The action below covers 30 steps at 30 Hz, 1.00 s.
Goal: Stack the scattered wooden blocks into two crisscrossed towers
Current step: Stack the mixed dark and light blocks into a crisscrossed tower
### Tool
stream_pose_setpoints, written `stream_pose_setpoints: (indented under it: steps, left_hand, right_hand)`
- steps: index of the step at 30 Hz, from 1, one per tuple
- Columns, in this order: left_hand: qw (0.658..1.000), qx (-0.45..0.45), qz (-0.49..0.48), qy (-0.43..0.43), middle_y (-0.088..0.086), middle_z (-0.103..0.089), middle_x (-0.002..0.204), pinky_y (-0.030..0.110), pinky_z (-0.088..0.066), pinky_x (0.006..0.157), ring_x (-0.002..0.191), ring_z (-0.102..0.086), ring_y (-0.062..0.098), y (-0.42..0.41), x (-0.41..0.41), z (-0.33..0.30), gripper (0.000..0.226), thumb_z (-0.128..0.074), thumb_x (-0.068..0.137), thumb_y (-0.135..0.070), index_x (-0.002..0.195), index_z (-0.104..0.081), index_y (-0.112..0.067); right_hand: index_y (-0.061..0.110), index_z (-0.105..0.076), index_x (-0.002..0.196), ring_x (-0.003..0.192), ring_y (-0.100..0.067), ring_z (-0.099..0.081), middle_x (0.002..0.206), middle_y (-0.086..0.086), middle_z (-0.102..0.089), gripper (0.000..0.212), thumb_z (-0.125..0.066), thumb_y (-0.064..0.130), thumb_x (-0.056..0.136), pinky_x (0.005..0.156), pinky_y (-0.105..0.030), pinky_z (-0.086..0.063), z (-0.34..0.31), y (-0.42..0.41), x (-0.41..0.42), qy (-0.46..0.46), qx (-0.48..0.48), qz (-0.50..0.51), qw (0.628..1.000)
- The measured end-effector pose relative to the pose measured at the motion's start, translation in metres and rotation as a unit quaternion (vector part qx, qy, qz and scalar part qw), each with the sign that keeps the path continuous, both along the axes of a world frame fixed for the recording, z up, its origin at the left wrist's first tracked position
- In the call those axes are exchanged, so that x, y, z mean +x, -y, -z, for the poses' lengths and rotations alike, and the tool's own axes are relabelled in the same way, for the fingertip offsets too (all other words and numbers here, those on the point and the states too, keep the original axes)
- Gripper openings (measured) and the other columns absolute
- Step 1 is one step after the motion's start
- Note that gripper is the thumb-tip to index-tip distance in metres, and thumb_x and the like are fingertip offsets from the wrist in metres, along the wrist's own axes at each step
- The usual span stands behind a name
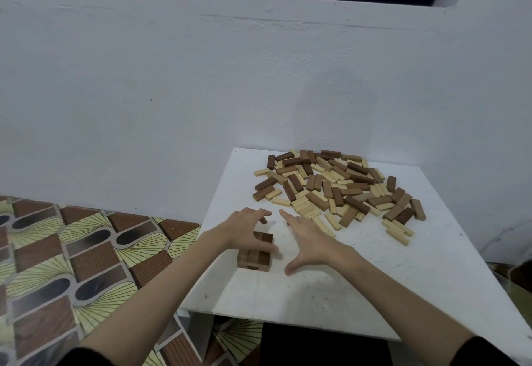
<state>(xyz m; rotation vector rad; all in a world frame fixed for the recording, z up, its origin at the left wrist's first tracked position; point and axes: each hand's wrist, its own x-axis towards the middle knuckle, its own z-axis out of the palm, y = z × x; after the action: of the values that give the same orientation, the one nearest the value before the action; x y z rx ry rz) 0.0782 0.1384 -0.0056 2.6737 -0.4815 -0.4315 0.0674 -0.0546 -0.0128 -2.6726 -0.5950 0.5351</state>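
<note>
Wooden blocks [336, 190] lie heaped toward the desk's [374, 273] far right corner. A short stack [255, 252] stands near its left edge, the left hand [247, 229] over it, fingers spread wide, holding nothing; the right hand [309, 239] just beside, fingers straight.

One small stack [255, 253], one scattered pile [339, 190] (blocks too many to count).

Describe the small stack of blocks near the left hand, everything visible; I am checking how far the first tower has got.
The small stack stands on the white table, near its left edge and apart from the loose pile. It is low, only a couple of layers of brown wooden blocks, mid and dark tones, side by side, with a lower layer seemingly crosswise. The left hand hovers over it, fingers spread, hiding part; contact is unclear.
</note>
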Motion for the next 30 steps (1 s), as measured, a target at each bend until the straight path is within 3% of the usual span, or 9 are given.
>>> stream_pose_setpoints:
  steps: [2,5,9,13,19,22,25,30]
  left_hand:
    - [1.000,-0.010,0.001,0.029,-0.004,-0.051,0.133,0.033,-0.029,0.107,0.127,-0.038,0.016,0.011,0.003,0.000,0.068,-0.060,0.083,-0.055,0.138,-0.039,-0.022]
    - [0.997,-0.024,0.022,0.069,-0.001,-0.053,0.131,0.030,-0.033,0.104,0.122,-0.043,0.015,0.033,0.008,0.003,0.046,-0.054,0.092,-0.041,0.131,-0.048,-0.018]
    - [0.992,-0.047,0.043,0.109,0.001,-0.058,0.124,0.026,-0.036,0.098,0.115,-0.049,0.016,0.071,0.016,0.016,0.032,-0.051,0.094,-0.030,0.122,-0.056,-0.014]
    - [0.986,-0.082,0.040,0.140,0.005,-0.062,0.115,0.026,-0.038,0.091,0.110,-0.052,0.020,0.110,0.021,0.033,0.025,-0.049,0.095,-0.021,0.112,-0.062,-0.009]
    - [0.979,-0.125,-0.018,0.163,0.011,-0.059,0.110,0.033,-0.043,0.085,0.103,-0.053,0.025,0.170,0.038,0.044,0.023,-0.047,0.094,-0.015,0.108,-0.060,-0.002]
    - [0.976,-0.118,-0.042,0.176,0.010,-0.056,0.113,0.027,-0.039,0.083,0.103,-0.050,0.023,0.190,0.051,0.047,0.023,-0.045,0.095,-0.014,0.110,-0.058,-0.004]
    - [0.975,-0.075,-0.069,0.199,0.009,-0.051,0.121,0.028,-0.039,0.088,0.108,-0.046,0.023,0.197,0.063,0.054,0.025,-0.046,0.093,-0.013,0.116,-0.052,-0.006]
    - [0.981,0.046,-0.096,0.161,0.008,-0.037,0.140,0.035,-0.031,0.107,0.132,-0.031,0.025,0.192,0.078,0.060,0.053,-0.057,0.088,-0.019,0.134,-0.035,-0.009]
  right_hand:
    - [0.024,-0.005,0.153,0.144,-0.022,-0.013,0.156,-0.001,-0.016,0.114,-0.083,0.034,0.070,0.112,-0.039,-0.025,0.001,0.018,0.003,0.003,-0.016,0.020,1.000]
    - [0.017,-0.027,0.148,0.139,-0.021,-0.024,0.149,-0.004,-0.029,0.084,-0.075,0.029,0.080,0.110,-0.032,-0.025,0.007,0.049,0.007,0.040,-0.015,0.053,0.998]
    - [0.016,-0.044,0.138,0.136,-0.018,-0.031,0.144,-0.004,-0.037,0.053,-0.063,0.022,0.089,0.108,-0.026,-0.025,0.019,0.094,0.010,0.067,-0.007,0.121,0.990]
    - [0.012,-0.053,0.129,0.131,-0.020,-0.038,0.136,-0.006,-0.046,0.037,-0.056,0.018,0.093,0.105,-0.025,-0.028,0.029,0.128,0.014,0.089,0.007,0.179,0.980]
    - [0.005,-0.059,0.118,0.114,-0.024,-0.050,0.119,-0.011,-0.055,0.029,-0.055,0.006,0.089,0.092,-0.027,-0.037,0.033,0.148,0.042,0.153,0.068,0.261,0.951]
    - [0.007,-0.056,0.120,0.113,-0.025,-0.049,0.118,-0.010,-0.054,0.033,-0.055,0.003,0.088,0.092,-0.028,-0.038,0.032,0.148,0.058,0.195,0.077,0.270,0.940]
    - [0.009,-0.053,0.124,0.115,-0.025,-0.047,0.122,-0.009,-0.053,0.037,-0.054,0.004,0.088,0.094,-0.031,-0.041,0.035,0.147,0.072,0.217,0.063,0.254,0.941]
    - [0.012,-0.043,0.133,0.118,-0.027,-0.045,0.127,-0.010,-0.052,0.040,-0.048,0.014,0.094,0.096,-0.037,-0.041,0.041,0.144,0.090,0.180,0.002,0.247,0.952]
